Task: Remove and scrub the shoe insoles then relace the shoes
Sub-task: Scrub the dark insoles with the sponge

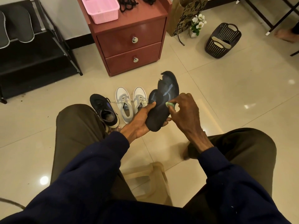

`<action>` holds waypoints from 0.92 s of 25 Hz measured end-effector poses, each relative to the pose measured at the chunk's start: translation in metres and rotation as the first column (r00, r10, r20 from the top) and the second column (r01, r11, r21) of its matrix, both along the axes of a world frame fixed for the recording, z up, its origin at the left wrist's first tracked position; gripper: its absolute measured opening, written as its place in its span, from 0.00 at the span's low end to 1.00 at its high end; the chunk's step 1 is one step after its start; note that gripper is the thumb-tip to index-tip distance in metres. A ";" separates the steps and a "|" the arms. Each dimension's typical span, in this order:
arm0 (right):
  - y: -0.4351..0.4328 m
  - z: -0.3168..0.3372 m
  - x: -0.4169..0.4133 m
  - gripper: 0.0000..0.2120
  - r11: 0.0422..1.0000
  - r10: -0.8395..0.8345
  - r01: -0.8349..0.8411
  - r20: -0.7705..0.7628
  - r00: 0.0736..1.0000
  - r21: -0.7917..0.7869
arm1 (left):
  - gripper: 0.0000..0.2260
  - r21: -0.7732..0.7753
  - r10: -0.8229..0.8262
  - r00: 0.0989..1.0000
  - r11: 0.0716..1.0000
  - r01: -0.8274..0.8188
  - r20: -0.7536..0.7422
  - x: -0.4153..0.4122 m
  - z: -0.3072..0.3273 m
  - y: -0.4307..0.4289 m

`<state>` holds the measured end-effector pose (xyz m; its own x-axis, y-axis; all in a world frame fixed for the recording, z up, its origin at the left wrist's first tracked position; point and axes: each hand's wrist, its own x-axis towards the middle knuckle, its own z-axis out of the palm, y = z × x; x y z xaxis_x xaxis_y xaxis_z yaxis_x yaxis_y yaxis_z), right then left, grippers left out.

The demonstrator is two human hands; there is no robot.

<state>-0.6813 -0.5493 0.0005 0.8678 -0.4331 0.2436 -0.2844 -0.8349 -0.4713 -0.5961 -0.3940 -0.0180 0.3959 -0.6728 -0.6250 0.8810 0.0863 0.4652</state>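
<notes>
Fingers point(166, 120) of the left hand point(139, 122) curl round the lower end of the dark insoles point(168, 88), thumb laid across the top. We see them held above the floor, between the knees. The right hand point(186, 110) pinches a small green scrubber point(170, 104) against the insole surface, where pale streaks show. On the tiles stand a black sneaker point(104, 109) and a white pair point(131, 102) — black laces point(129, 4) lie on the red cabinet point(129, 29).

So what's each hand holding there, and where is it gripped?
The left hand grips the dark insoles by their lower end. The right hand pinches a small green scrubber in its fingertips, pressed on them.
</notes>
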 end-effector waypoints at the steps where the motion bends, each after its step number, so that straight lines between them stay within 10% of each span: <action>1: 0.003 -0.001 0.001 0.07 0.997 0.060 -0.061 0.014 0.998 0.036 | 0.14 -0.008 -0.001 1.000 1.000 0.001 -0.009 0.000 0.000 0.000; 5: 0.021 0.007 -0.002 0.07 0.895 0.434 -0.426 -0.036 0.900 0.132 | 0.11 -0.065 -0.006 0.999 0.998 0.002 -0.053 0.001 -0.002 0.005; 10: -0.006 0.008 -0.001 0.07 0.997 0.050 -0.052 0.051 0.997 0.055 | 0.19 -0.121 -0.089 0.994 0.989 0.080 -0.065 0.000 0.004 0.003; 14: 0.026 0.009 -0.002 0.08 0.893 0.434 -0.419 -0.069 0.898 0.165 | 0.14 -0.061 0.004 0.998 0.998 -0.008 -0.068 0.001 0.001 0.004; 20: 0.000 0.004 0.001 0.07 0.997 0.077 -0.078 -0.038 0.996 -0.013 | 0.15 -0.103 0.016 0.996 0.994 -0.024 -0.083 -0.001 0.005 0.003; 23: 0.030 0.010 -0.002 0.05 0.906 0.416 -0.402 -0.098 0.904 0.134 | 0.12 -0.032 0.031 0.998 0.999 -0.033 -0.061 0.002 -0.001 0.005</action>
<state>-0.6836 -0.5197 0.0110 0.9940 -0.0511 0.0969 0.0105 -0.8361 -0.5485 -0.5939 -0.3886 -0.0195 0.3800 -0.6810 -0.6260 0.9039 0.1296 0.4077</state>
